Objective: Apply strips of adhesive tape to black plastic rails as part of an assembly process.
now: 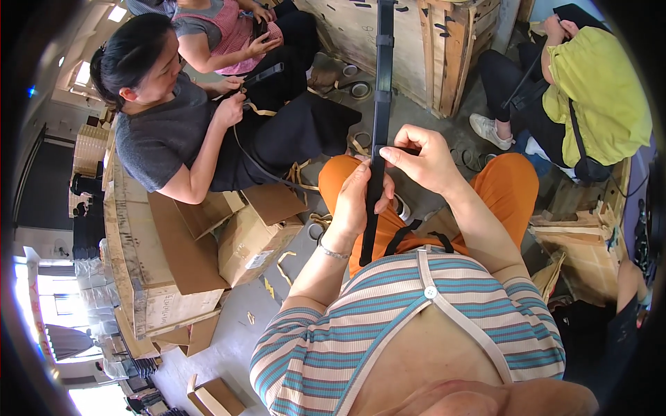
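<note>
A long, narrow black bar [382, 69] stands upright before me, running from the top edge of the view down over my lap. Several darker bands circle it at intervals. My left hand [355, 197] is wrapped around its lower part, thumb along the near face. Beside the bar, my right hand [430, 163] pinches a short black strip [411, 150], with the thumb pressed near the bar's right edge. The strip appears to meet the bar there; its far side is hidden. My knees in orange trousers [510, 184] are spread below.
An open cardboard box [253, 239] stands to the left beside a wooden crate [128, 256]. Another large crate [437, 62] is ahead. Tape rolls [360, 89] and paper scraps lie on the floor. Co-workers sit left and right, one in a yellow top [590, 90].
</note>
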The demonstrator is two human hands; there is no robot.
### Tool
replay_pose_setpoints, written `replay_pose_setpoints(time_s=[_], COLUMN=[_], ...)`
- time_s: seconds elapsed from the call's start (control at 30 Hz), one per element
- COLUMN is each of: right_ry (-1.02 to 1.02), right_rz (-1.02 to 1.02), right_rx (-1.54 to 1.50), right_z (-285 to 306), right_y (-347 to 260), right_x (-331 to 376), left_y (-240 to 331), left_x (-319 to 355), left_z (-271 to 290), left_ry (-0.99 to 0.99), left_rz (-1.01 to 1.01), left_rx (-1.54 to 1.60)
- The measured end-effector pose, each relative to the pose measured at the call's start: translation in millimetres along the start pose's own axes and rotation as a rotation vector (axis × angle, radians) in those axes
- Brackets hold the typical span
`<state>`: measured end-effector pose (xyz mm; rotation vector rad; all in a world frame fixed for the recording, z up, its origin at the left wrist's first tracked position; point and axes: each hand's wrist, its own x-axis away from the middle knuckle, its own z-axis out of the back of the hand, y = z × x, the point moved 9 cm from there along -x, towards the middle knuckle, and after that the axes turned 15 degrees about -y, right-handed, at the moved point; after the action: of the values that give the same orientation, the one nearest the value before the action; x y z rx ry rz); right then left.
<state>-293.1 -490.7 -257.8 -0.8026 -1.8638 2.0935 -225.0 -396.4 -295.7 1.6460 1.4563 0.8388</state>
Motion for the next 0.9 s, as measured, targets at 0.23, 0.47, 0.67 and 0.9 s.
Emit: replay_pose_setpoints(time_s=[0.23,0.47,0.67,0.9], right_ry=[-0.034,-0.025,-0.019,0.004], right_rz=[0.004,0.014,0.0,-0.015], right_rx=[0.088,0.111,0.098,0.14], right_z=[-2.6,-1.8,-1.6,-1.1], right_y=[-3.2,-7.0,-3.1,-3.4], right_x=[-0.3,-0.1,1.2,1.1], left_y=[-2.9,-4.4,-6.1,-5.6], left_x=[-0.3,-1.6,-1.4,-0.2], left_z=[2.9,3.0,3.4,1.9], left_ry=[0.016,0.02,0.019,0.026], left_rz=[0.005,0.0,0.006,0.007], left_rx=[0.014,0.035,0.044,0.046])
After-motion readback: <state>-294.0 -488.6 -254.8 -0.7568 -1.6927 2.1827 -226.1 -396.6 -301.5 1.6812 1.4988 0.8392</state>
